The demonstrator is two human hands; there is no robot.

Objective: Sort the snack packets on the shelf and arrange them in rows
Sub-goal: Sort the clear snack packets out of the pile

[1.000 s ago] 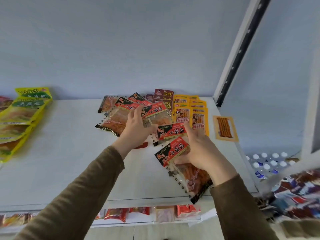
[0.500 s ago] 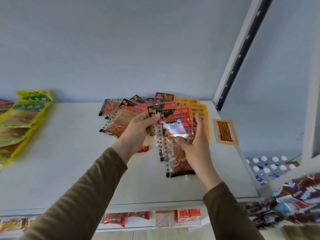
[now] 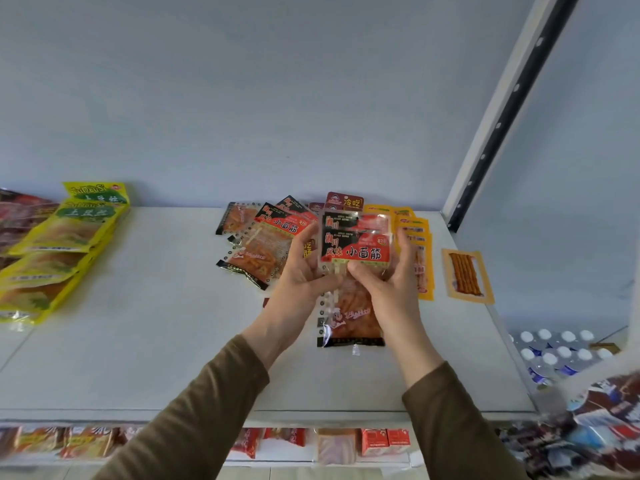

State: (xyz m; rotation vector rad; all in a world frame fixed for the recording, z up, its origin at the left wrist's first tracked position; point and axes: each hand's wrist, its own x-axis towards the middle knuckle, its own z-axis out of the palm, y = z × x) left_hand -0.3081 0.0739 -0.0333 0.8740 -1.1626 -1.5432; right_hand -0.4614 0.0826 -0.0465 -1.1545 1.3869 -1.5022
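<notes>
Both hands meet over the middle of the white shelf (image 3: 145, 341), clamped together on a small stack of red-and-black snack packets (image 3: 356, 249). The left hand (image 3: 304, 282) grips the stack's left edge, with its thumb across the front. The right hand (image 3: 391, 289) grips the right edge, thumb pressed just under the printed label and fingers wrapped behind. At least two packets are squared up one behind the other, the label of the rear one peeking above the front one. Their clear lower halves, showing orange strips, hang down between the wrists, above the shelf surface.

Just to the left of the held stack, more packets of the same kind (image 3: 263, 244) lie fanned and overlapping on the shelf. Behind the stack, a dark red packet (image 3: 344, 201) sits near the back wall. To the right, partly hidden by the right hand, lies a row of orange-yellow packets (image 3: 414, 226), and a single orange packet with brown sticks (image 3: 465, 276) lies apart near the shelf's right edge. At the far left, yellow-and-green packets (image 3: 69, 237) overlap in a row running from far to near.
</notes>
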